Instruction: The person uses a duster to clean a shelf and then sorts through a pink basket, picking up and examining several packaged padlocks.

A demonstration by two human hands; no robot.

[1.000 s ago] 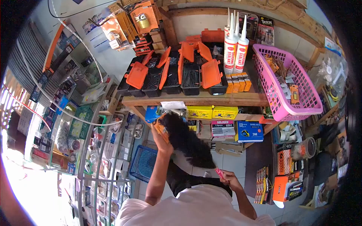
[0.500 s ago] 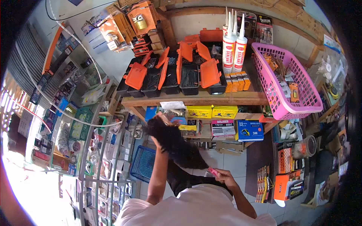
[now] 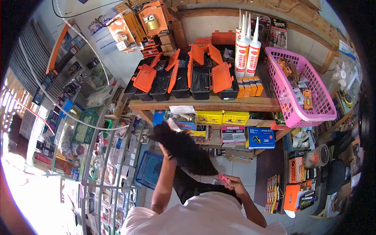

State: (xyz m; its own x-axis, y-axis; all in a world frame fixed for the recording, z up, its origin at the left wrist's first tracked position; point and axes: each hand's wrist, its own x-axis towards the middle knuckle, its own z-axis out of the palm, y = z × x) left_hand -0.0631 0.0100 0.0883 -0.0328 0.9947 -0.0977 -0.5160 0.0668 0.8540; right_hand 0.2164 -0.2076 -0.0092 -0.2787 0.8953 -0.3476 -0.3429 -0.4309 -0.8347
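Note:
My left hand [image 3: 166, 152] is raised in front of the lower shelf and grips a small pale packet [image 3: 171, 124]; the fingers are mostly hidden behind a black feather duster [image 3: 184, 150]. The duster's bushy head lies across that hand and the packet. My right hand [image 3: 234, 183] is low, near my chest, and is closed on the duster's pink handle [image 3: 223, 179].
A wooden shelf [image 3: 203, 105] carries orange-lidded black boxes [image 3: 199, 78], white sealant tubes [image 3: 246, 51] and a pink basket [image 3: 301, 86]. Yellow boxes [image 3: 221, 117] sit below. A blue basket [image 3: 149, 168] stands on the floor, with a glass display case [image 3: 105, 156] at the left.
The duster head has swept leftward and down across the packet. My left hand has turned the packet, so its orange face shows less. My right hand stays low.

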